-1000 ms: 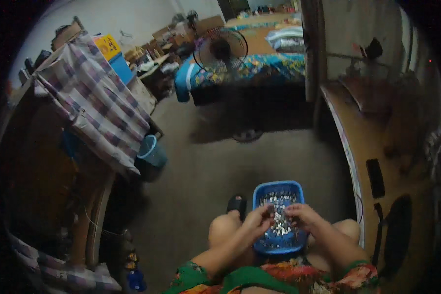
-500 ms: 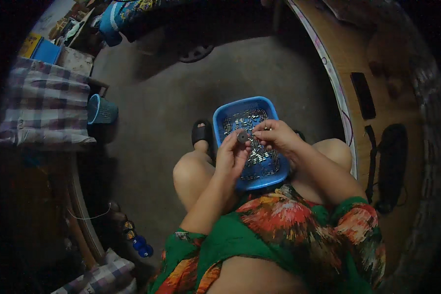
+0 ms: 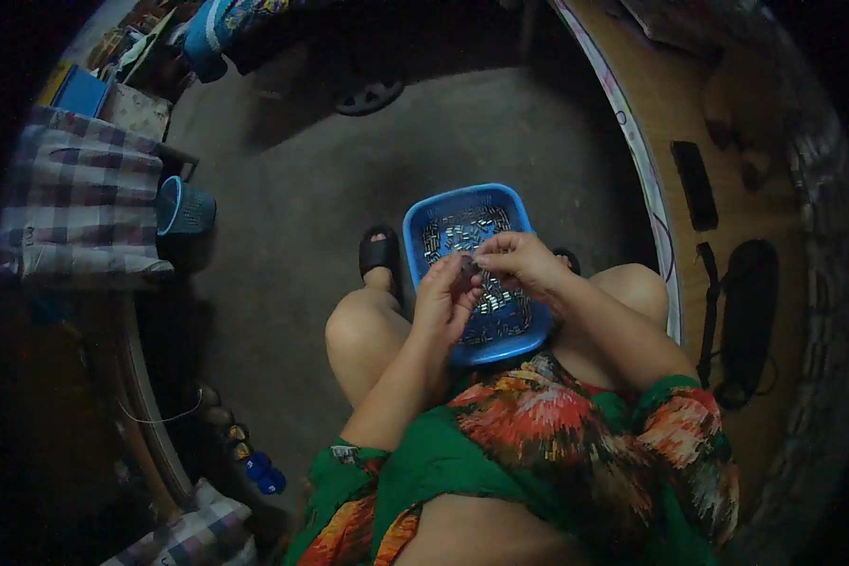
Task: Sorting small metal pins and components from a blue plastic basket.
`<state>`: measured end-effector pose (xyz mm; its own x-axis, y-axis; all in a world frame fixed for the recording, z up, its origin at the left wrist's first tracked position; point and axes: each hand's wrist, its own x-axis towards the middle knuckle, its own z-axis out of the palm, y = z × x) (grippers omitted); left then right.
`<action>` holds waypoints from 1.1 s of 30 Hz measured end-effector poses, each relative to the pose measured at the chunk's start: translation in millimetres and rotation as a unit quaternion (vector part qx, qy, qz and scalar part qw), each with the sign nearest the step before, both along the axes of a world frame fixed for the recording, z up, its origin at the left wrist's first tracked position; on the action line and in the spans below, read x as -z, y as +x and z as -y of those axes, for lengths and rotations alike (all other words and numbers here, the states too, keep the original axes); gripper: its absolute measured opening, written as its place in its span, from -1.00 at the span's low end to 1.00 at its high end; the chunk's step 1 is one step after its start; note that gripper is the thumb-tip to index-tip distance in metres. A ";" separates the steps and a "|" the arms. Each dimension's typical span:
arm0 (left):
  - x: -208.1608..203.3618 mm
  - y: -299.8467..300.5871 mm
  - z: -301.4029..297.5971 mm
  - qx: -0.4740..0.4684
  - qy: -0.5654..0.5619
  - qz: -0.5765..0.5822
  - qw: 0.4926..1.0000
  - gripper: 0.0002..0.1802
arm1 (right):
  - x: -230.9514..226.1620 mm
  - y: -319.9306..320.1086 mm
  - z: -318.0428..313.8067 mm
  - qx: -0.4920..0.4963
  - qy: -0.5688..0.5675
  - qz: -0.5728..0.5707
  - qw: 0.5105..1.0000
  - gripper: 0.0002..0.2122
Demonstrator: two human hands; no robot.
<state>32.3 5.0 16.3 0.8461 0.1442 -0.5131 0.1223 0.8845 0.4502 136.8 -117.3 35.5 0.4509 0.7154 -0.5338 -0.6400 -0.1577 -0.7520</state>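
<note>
My left hand [image 3: 442, 300] is closed around a small dark grey round piece [image 3: 468, 267], held above a blue plastic basin [image 3: 517, 352]. Half a second ago a hole showed in the middle of its face. The fingertips of my right hand [image 3: 524, 264] are pinched together right at this piece; whatever lies between them is too small to make out. Many short shiny metal pins [image 3: 492, 300] are scattered over the basin's floor. The basin sits between my knees.
A black sandal [image 3: 379, 253] is on my left foot. Left stand a teal mesh basket [image 3: 187, 208] and a surface under checked cloth [image 3: 75, 203]. A wooden surface on the right carries a dark phone-like slab [image 3: 694, 186] and a long black object [image 3: 751, 302].
My right fingertips have moved left, from just beside the grey piece onto it. The piece has turned, and its face is now partly covered. The whole view has shifted slightly.
</note>
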 end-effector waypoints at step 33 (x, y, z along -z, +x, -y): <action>-1.8 -0.7 5.5 0.014 -0.023 0.015 1.000 -0.81 | -0.6 -10.2 0.2 0.001 0.025 0.176 0.984 -0.86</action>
<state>31.6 -0.5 18.1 0.8644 0.0976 -0.4932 0.1339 0.9009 0.4128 126.6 -117.6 36.1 0.6030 0.7352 -0.3095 -0.3395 -0.1145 -0.9336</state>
